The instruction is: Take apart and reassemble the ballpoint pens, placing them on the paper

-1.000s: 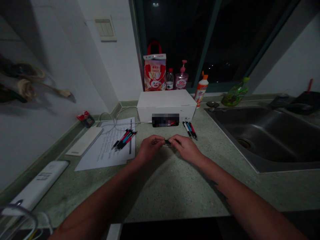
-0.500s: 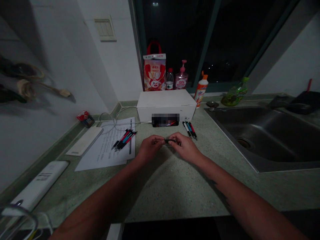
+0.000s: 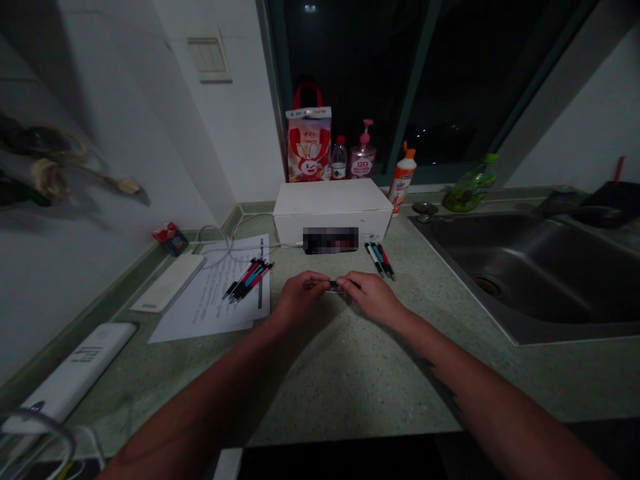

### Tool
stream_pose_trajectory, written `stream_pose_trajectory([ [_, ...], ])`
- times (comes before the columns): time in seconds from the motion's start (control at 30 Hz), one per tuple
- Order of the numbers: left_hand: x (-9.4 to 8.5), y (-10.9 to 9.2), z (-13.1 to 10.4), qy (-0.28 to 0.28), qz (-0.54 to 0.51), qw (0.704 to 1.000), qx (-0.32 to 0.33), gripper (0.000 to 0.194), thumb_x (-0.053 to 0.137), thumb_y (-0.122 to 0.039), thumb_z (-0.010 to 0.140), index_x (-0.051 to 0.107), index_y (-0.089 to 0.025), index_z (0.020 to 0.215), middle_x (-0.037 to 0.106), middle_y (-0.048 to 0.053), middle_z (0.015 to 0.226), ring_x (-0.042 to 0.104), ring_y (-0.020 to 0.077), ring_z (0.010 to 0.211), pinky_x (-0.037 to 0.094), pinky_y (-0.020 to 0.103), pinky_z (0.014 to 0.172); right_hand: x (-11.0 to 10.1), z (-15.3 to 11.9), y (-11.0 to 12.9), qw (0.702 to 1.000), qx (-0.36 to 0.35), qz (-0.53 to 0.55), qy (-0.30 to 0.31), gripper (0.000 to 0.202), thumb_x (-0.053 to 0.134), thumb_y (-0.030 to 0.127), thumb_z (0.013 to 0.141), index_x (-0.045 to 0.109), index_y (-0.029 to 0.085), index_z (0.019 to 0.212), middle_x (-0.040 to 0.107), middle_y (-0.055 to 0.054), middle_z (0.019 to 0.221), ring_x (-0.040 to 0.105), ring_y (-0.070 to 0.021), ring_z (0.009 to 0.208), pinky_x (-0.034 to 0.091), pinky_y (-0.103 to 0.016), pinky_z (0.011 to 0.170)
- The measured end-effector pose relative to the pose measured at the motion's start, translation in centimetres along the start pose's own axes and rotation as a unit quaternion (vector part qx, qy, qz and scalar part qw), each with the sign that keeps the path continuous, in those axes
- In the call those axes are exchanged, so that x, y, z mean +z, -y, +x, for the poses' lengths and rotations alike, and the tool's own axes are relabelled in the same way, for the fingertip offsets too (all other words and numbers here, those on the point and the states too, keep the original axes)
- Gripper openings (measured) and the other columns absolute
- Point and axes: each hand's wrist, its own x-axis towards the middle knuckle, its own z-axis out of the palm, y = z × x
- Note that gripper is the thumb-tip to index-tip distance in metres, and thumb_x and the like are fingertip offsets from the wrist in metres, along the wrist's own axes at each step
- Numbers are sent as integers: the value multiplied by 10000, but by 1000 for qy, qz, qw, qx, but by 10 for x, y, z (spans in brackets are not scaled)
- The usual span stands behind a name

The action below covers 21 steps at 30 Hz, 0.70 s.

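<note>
Fingers (image 3: 356, 285) of left hand (image 3: 296, 295) and right hand (image 3: 374, 293) are pinching one dark piece (image 3: 333, 285), its handling apparently unfinished; left pens (image 3: 249, 280) and right pens (image 3: 381, 260) are lying untouched.

Desk (image 3: 360, 387), mid: L grip (image 3: 300, 293) and R grip (image 3: 367, 293), small obj. (image 3: 333, 285) btwn; behind these, phone (image 3: 330, 249), just before box (image 3: 333, 199). Behind box, L to R: bag (image 3: 309, 150), small bottle (image 3: 339, 160), pump bottle (image 3: 362, 160); squeeze bottle (image 3: 402, 181) at box's R rear. L of grips: pen pile (image 3: 247, 281) on paper (image 3: 200, 317); slab (image 3: 167, 283) at paper's L edge, packet (image 3: 171, 239) behind slab, long unit (image 3: 80, 367) nearer front; cable (image 3: 250, 245) across paper's rear to phone's L end. R of phone: pen group (image 3: 380, 260), then sink (image 3: 500, 327), w/ wide bottle (image 3: 470, 190) behind sink
</note>
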Motion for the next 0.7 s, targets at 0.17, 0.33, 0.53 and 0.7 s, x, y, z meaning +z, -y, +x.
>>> stream_pose_trajectory([
  [0.17, 1, 7, 0, 29, 66, 997, 22, 97, 680, -221, 834, 744, -192, 900, 772, 45, 878, 704, 196, 821, 532, 320, 783, -1, 1, -3, 999, 16, -27, -4, 336, 491, 363, 1035, 689, 198, 819, 724, -42, 795, 644, -181, 735, 411, -284, 672],
  [0.33, 3, 12, -3, 80, 276, 952, 108, 79, 723, -175, 793, 780, -202, 841, 727, 51, 877, 646, 229, 881, 480, 337, 798, -1, 0, -5, 991, 41, -123, 19, 104, 624, 260, 935, 710, 204, 918, 721, -41, 932, 650, -182, 822, 389, -276, 682],
  [0.53, 1, 16, 4, 42, 337, 932, 124, 96, 673, -209, 882, 765, -183, 878, 702, 55, 894, 623, 211, 907, 468, 322, 824, 0, -1, 0, 971, 39, -224, 67, 181, 540, 236, 958, 717, 204, 941, 693, -53, 996, 653, -175, 847, 381, -272, 676],
  [0.7, 1, 22, 16, 11, 394, 911, 122, 105, 650, -202, 913, 754, -191, 903, 698, 65, 926, 614, 217, 954, 469, 335, 864, 1, -1, 2, 965, 37, -249, 73, 218, 501, 253, 988, 712, 204, 963, 692, -58, 1015, 659, -175, 861, 384, -272, 680],
])
